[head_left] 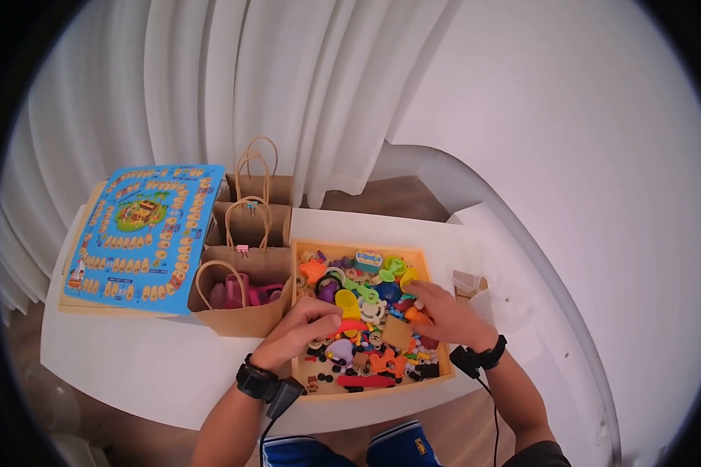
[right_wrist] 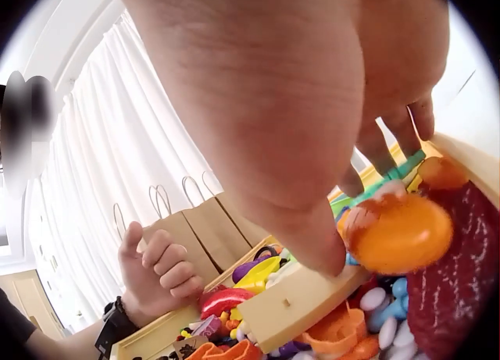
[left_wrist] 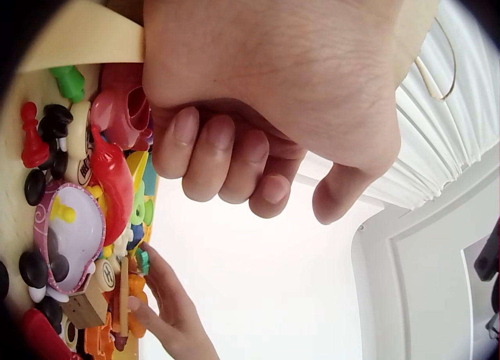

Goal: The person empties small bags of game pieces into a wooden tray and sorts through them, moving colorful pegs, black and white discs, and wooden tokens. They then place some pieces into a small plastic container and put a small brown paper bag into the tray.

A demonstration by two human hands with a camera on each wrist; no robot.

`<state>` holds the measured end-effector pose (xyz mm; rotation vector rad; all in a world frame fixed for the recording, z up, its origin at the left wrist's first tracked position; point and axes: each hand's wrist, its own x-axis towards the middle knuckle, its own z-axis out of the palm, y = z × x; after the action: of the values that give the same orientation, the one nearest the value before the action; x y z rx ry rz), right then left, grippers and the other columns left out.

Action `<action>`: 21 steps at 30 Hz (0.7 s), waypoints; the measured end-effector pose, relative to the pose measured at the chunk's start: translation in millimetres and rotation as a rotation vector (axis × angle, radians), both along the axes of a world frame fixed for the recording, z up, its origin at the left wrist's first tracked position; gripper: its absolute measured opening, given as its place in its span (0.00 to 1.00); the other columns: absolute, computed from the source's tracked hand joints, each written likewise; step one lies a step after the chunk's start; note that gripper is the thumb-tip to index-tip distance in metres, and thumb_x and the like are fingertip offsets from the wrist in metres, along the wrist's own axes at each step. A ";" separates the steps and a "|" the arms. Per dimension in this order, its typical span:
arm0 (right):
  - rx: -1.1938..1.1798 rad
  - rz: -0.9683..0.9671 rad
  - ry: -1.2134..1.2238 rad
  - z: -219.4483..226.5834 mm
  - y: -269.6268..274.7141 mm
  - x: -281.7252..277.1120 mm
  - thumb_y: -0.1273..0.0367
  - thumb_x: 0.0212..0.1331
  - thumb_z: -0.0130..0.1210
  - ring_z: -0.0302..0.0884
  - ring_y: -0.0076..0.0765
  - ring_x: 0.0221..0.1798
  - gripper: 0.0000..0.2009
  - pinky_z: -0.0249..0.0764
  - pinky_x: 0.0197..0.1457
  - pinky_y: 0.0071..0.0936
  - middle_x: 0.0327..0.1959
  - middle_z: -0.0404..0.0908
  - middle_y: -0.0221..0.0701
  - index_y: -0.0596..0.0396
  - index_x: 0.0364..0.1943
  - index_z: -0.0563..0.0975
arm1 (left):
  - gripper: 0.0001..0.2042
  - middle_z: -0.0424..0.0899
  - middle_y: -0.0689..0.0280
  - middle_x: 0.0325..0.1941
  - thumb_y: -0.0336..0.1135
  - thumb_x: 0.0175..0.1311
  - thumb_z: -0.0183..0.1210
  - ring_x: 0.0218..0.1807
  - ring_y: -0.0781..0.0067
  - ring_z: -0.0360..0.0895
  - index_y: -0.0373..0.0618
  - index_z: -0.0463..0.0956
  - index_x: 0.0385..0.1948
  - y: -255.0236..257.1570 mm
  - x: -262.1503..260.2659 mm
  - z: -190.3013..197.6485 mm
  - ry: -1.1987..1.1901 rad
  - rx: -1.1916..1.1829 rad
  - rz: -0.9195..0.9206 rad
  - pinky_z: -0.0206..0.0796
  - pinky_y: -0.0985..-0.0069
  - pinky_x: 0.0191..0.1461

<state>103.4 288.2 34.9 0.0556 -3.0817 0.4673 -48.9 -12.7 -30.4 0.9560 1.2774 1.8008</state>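
A shallow wooden tray (head_left: 382, 391) holds a jumble of small toys and game pieces. Over its left side hovers my left hand (head_left: 297, 333), fingers loosely curled and nothing in them. Below that hand lie a red curved piece (left_wrist: 113, 190) and a lilac dish (left_wrist: 74, 235). My right hand (head_left: 448, 315) reaches into the pile at the right, its fingers spread and extended down at a green piece (right_wrist: 391, 176). Its thumb is right at a flat wooden piece (right_wrist: 305, 297). A glossy orange toy (right_wrist: 402, 235) lies under the palm, beside a dark red piece (right_wrist: 461, 282).
Brown paper bags (head_left: 245, 315) with handles stand left of the tray; the nearest contains pink items (head_left: 234, 292). A blue game board (head_left: 144, 233) lies farther left on the white table (head_left: 132, 358). A small cardboard box (head_left: 471, 284) is at the right.
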 end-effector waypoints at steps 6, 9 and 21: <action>-0.065 0.180 -0.039 10.9 -15.8 3.0 0.62 0.68 0.63 0.76 0.52 0.68 0.28 0.76 0.68 0.40 0.71 0.72 0.47 0.53 0.70 0.71 | 0.18 0.75 0.72 0.27 0.43 0.72 0.63 0.31 0.84 0.70 0.31 0.83 0.42 0.1 2.8 -3.5 -0.078 0.009 0.021 0.58 0.79 0.35; -0.359 0.077 -0.135 17.7 -9.8 -3.7 0.68 0.67 0.63 0.83 0.48 0.60 0.22 0.78 0.65 0.39 0.63 0.80 0.42 0.55 0.65 0.76 | 0.18 0.76 0.71 0.27 0.43 0.72 0.63 0.32 0.84 0.70 0.31 0.83 0.42 0.4 3.2 -4.4 -0.078 0.002 0.030 0.59 0.79 0.35; 0.065 0.101 0.110 -14.9 10.7 -35.7 0.73 0.56 0.67 0.76 0.52 0.65 0.18 0.73 0.67 0.44 0.59 0.82 0.39 0.53 0.53 0.83 | 0.18 0.74 0.72 0.25 0.44 0.72 0.62 0.30 0.84 0.68 0.32 0.83 0.39 1.0 1.2 -5.1 -0.051 0.029 0.026 0.56 0.78 0.34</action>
<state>67.7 298.9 20.0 0.2316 -2.9956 0.3545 -47.8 -11.7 -35.5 0.9068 1.2409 1.8569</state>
